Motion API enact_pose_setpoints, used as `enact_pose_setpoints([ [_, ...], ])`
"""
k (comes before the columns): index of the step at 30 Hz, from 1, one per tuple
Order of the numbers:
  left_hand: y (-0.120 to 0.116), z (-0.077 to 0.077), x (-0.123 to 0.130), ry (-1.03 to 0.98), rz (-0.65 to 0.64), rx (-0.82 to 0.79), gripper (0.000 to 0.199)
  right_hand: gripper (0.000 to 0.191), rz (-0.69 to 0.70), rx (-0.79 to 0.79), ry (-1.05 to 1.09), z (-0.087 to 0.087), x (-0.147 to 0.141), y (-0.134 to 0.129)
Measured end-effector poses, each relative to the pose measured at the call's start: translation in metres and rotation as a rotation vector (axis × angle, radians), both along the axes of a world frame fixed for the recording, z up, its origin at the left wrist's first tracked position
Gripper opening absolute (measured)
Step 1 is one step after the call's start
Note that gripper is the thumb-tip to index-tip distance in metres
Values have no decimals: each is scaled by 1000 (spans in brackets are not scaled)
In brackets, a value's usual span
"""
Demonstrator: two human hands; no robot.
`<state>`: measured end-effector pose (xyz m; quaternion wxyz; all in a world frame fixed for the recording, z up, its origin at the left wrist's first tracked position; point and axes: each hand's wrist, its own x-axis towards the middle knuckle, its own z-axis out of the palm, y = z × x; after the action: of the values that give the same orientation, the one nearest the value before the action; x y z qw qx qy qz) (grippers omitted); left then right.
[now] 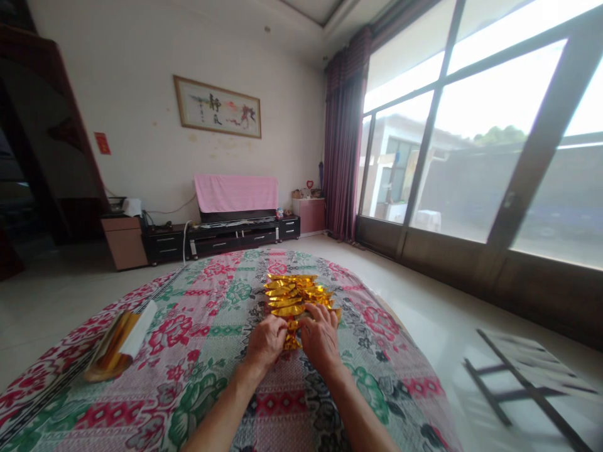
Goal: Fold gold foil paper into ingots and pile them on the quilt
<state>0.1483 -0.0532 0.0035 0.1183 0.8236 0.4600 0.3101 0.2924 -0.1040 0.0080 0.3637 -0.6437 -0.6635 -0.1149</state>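
Several folded shiny gold foil papers (285, 294) lie in a bunched row on a flower-patterned tablecloth (235, 389), just beyond my hands. My left hand (267, 342) is closed, its thumb and fingers pinching the left side of a crumpled gold foil piece (292, 342). On the other side, my right hand (323, 336) grips the same piece between thumb and fingers, with its back turned up. The fingertips partly cover the foil, so the exact fold between them is hidden. The nearest pieces of the row touch or almost touch my right fingers.
To the left on the round table lies a curled stack of gold foil sheets (110, 351) with a white sheet (137, 329). A stool (537, 370) stands on the floor at right. Beyond the table are a low black cabinet (226, 242) and a pink cloth (238, 193).
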Motion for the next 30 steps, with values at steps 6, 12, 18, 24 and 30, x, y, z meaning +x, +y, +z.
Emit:
enact_pose_setpoints([
  [6, 2, 0, 3, 45, 35, -9, 19, 18, -11, 15, -3, -2, 1, 5],
  [12, 2, 0, 6, 60, 49, -15, 20, 18, -21, 1, -13, -5, 4, 7],
  [18, 1, 1, 6, 72, 60, -24, 19, 20, -23, -5, -6, -7, 5, 7],
  [24, 1, 2, 5, 61, 71, -6, 17, 27, -13, 0, 14, -8, 6, 5],
  [30, 2, 0, 4, 50, 66, -12, 18, 26, -6, -10, 6, -5, 5, 4],
])
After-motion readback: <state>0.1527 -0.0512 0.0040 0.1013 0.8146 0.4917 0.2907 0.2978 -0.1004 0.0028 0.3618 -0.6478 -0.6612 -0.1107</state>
